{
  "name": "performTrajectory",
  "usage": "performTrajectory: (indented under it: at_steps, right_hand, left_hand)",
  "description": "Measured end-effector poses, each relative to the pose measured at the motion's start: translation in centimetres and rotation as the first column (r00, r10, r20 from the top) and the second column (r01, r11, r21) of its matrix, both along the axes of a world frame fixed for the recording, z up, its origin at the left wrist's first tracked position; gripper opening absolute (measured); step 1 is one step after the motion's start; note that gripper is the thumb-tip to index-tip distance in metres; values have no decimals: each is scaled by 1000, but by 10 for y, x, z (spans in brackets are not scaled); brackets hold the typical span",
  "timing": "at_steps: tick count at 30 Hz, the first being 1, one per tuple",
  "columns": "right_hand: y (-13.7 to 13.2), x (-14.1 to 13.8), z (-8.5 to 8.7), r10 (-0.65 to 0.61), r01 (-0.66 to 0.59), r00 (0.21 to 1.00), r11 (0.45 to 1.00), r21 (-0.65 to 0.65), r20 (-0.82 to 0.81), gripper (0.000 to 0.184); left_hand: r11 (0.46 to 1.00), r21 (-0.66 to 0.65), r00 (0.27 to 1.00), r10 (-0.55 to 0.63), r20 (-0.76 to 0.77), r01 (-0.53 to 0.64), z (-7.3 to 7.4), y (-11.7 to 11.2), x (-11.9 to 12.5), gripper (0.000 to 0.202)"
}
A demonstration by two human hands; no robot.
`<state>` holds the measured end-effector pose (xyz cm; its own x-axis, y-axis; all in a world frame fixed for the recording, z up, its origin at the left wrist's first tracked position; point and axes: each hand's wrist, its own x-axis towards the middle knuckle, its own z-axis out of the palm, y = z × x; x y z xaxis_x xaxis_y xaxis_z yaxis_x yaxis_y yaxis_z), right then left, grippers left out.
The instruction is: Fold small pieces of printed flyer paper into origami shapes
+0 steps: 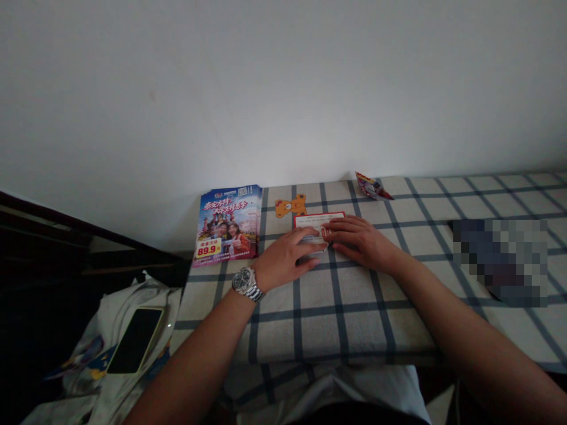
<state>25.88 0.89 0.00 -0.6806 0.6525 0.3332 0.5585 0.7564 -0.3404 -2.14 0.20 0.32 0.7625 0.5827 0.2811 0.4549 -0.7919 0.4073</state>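
Note:
A partly folded flyer with a red border and a pale printed face lies on the checked tablecloth in front of me. Its lower edge looks turned up, and both hands cover much of it. My left hand, with a metal watch on the wrist, rests on the flyer's left side with thumb and fingers apart. From the right, my right hand lies over the flyer's other side, its fingers stretched out and touching the paper. Whether either hand pinches an edge is hard to make out.
A stack of colourful flyers sits at the table's left end. A folded paper piece stands near the wall. A cartoon bear shows on the cloth. A phone lies below left; a dark blurred item is at right.

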Motion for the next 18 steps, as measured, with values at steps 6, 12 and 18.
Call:
performTrajectory:
  at_steps: [6,12,18]
  right_hand:
    - [1,1,0,13,-13,1000,1000,-2,-10,28]
    - [1,2,-1,9,-9,1000,1000,2,-6,29]
    - [0,2,-1,6,-6,1000,1000,-11,-26,31]
  left_hand:
    - [1000,1,1000,5,1,-5,1,-1,1,34]
    - [1000,-3,1000,2,19,-2,1,-1,2,33]
    - [1000,4,1000,4,8,-4,2,-1,2,32]
